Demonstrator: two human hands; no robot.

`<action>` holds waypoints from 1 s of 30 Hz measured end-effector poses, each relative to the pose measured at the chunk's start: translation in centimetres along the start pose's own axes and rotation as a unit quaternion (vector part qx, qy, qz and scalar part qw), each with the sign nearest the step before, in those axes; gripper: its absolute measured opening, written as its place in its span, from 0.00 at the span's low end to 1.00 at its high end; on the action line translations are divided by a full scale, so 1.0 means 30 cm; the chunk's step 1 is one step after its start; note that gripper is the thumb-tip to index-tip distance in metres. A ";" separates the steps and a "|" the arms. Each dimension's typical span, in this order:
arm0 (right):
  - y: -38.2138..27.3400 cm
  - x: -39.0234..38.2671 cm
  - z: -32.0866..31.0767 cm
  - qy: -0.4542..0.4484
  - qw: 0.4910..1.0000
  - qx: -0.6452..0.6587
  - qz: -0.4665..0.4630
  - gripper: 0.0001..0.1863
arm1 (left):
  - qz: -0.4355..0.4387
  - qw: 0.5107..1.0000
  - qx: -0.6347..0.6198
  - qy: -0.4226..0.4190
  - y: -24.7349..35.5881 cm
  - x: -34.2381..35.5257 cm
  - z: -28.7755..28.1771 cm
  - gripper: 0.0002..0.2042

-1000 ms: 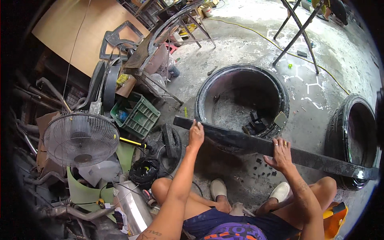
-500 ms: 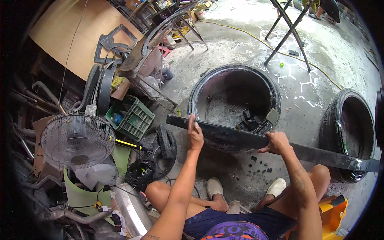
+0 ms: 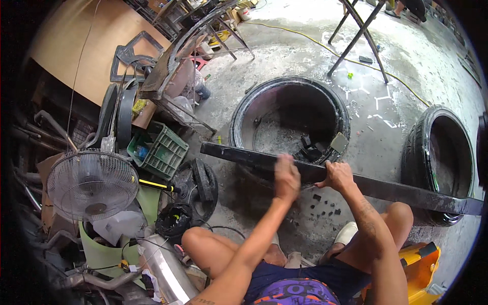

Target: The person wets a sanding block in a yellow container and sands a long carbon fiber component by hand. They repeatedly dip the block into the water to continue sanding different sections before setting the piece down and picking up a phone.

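A seated worker in dark shorts bends over a long dark bar on a workshop floor. The bar runs across the near rim of a large black tyre lying on its side, and reaches right to pass over the near edge of a second tyre; whether it touches that one cannot be told.

The right hand takes the bar near its middle in a holding grip, fingers over the far edge and thumb spread along the near side. The left hand, blurred, is at the bar just to the left; whether its grip is closed or merely laid on cannot be told.

Dark chunks sit inside the first tyre, and a flat greyish block rests on its right rim. Small dark scraps are scattered on the floor near the worker's feet.

At left stands a fan with a round wire cage, near a green plastic crate, a black bag and a shiny metal cylinder. A yellow hose curves across the floor beyond, passing a dark-legged stand. An orange-yellow object lies beside the worker at lower right.
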State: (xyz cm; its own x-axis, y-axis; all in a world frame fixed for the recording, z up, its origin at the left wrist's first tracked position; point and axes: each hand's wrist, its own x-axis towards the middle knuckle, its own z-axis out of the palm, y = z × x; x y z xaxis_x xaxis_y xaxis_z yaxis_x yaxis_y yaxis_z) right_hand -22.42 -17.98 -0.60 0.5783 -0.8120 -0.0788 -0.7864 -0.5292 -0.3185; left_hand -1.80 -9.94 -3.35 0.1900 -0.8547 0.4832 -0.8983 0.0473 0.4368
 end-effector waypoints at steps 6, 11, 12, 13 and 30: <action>-0.010 -0.015 -0.037 -0.003 1.000 0.010 -0.003 0.40 | -0.066 0.998 0.001 0.013 -0.187 0.070 -0.163 0.19; -0.029 -0.056 -0.001 0.018 1.000 0.007 0.014 0.40 | -0.284 0.958 0.024 0.033 -0.301 0.131 -0.304 0.19; -0.051 -0.063 0.007 0.046 0.999 0.000 -0.002 0.39 | -0.145 0.979 0.021 0.139 -0.308 0.100 -0.300 0.19; -0.035 -0.076 0.017 0.072 0.997 -0.013 -0.007 0.39 | -0.129 0.985 -0.029 0.108 -0.230 0.098 -0.243 0.17; 0.016 -0.063 0.007 0.044 0.999 0.020 -0.005 0.39 | -0.052 0.991 0.052 -0.110 -0.183 0.104 -0.222 0.17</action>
State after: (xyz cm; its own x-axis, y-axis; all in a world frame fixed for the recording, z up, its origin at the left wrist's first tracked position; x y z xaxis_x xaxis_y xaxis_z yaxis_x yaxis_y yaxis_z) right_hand -23.85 -16.64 -0.82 0.5627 -0.8266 0.0078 -0.7709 -0.5281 -0.3562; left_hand 6.37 -9.42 0.83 0.2030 -0.9448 0.2570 -0.9166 -0.0911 0.3892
